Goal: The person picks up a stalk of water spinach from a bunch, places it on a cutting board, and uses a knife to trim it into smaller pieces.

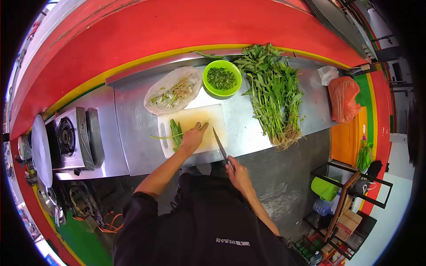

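My left hand [194,136] is closed on a thin green stem over the white cutting board [211,114]; the stem's tip shows past the fingers. Beside that hand, long cut green pieces [176,133] lie on the board's left part. In my right hand [239,175] is a knife [220,144], its blade pointing up and left across the board's right edge. Behind the board stand a bright green bowl [236,85] of chopped greens [221,78] and a clear plastic bag [156,92] with roots and trimmings. A large bunch of leafy greens [271,93] lies to the right, roots toward me.
A steel counter [137,146] runs along the red wall [199,26]. On the left is a gas stove [71,137]. An orange plastic bag [343,99] sits at the right end. A rack [339,197] with boxes stands on the floor at right.
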`<control>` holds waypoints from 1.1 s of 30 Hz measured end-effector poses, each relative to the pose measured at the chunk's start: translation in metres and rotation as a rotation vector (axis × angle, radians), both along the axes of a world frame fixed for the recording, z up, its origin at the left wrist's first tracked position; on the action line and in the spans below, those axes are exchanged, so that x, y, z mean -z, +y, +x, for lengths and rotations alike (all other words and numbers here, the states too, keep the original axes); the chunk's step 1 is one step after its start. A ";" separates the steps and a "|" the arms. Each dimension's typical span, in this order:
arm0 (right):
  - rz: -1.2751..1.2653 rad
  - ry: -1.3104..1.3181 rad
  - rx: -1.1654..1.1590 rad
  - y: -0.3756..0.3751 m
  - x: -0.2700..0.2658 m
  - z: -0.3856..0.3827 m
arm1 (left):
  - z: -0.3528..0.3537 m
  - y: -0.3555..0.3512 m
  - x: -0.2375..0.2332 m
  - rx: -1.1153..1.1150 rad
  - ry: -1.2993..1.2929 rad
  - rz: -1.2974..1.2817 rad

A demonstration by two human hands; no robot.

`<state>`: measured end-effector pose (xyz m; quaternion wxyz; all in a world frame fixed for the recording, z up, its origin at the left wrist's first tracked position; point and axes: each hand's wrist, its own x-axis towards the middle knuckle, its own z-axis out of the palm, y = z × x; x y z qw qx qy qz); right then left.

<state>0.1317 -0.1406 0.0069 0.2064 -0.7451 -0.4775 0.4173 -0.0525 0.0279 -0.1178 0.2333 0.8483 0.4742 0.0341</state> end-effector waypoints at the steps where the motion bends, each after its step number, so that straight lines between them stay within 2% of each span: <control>1: -0.003 0.001 -0.002 0.003 -0.004 -0.001 | -0.001 0.003 0.003 0.049 -0.012 0.059; 3: -0.002 0.082 0.033 0.007 -0.009 -0.001 | -0.002 0.007 0.002 0.077 -0.013 0.065; 11: 0.024 0.077 -0.036 0.022 -0.009 0.019 | -0.005 0.014 0.000 0.103 -0.034 0.012; 16: 0.028 0.059 -0.134 0.023 -0.001 0.042 | 0.002 0.009 -0.012 0.119 0.115 0.093; 22: 0.099 0.057 -0.214 0.027 0.006 0.059 | 0.004 0.014 -0.002 0.139 0.083 0.260; 25: 0.158 0.042 -0.227 0.033 0.006 0.060 | 0.003 0.015 0.004 0.161 0.067 0.244; 31: 0.092 -0.006 -0.204 0.034 0.002 0.041 | 0.001 0.021 0.000 0.255 0.153 0.262; 33: 0.013 -0.050 -0.213 0.035 0.001 0.037 | 0.001 0.023 0.000 0.276 0.103 0.267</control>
